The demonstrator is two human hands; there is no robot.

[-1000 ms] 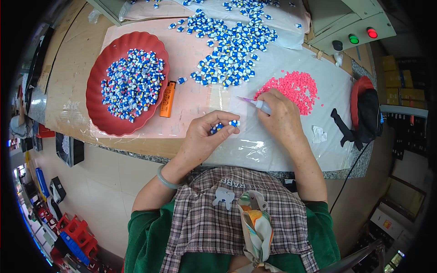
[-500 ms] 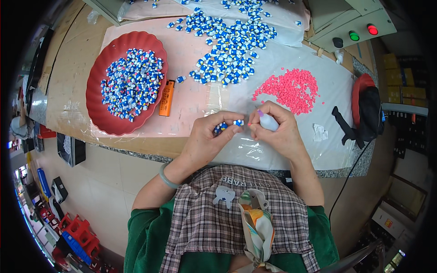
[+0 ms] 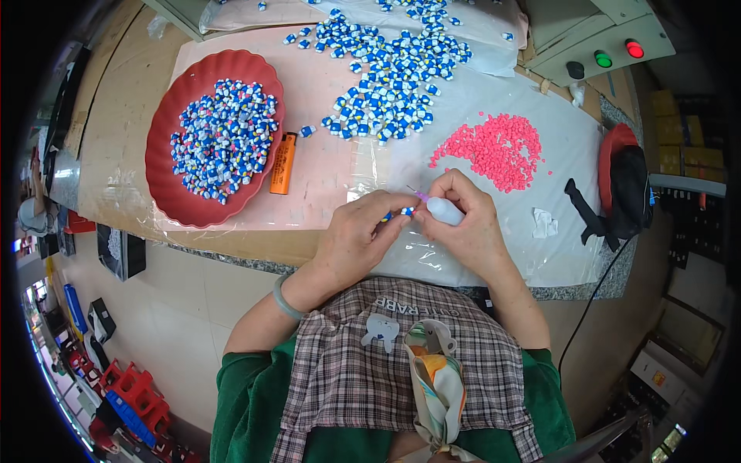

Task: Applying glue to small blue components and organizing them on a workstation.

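Observation:
My left hand [image 3: 361, 235] pinches a small blue and white piece [image 3: 404, 211] at its fingertips, close to the table's front edge. My right hand [image 3: 463, 224] grips a small white squeeze bottle [image 3: 445, 211] whose thin purple nozzle points at that piece. Both hands meet over clear plastic sheeting [image 3: 540, 255]. A heap of small pink pieces [image 3: 502, 148] lies just beyond my right hand. A spread of blue and white pieces [image 3: 390, 77] covers the far middle of the table.
A red scalloped dish [image 3: 174, 197] full of blue and white pieces sits at the left, with an orange lighter [image 3: 282, 163] beside it. A grey box with red and green buttons [image 3: 610, 50] stands far right. A red and black object [image 3: 625, 181] rests at the right edge.
My right hand came back from the pink heap toward my left hand, and the bottle's nozzle now meets the small piece held there.

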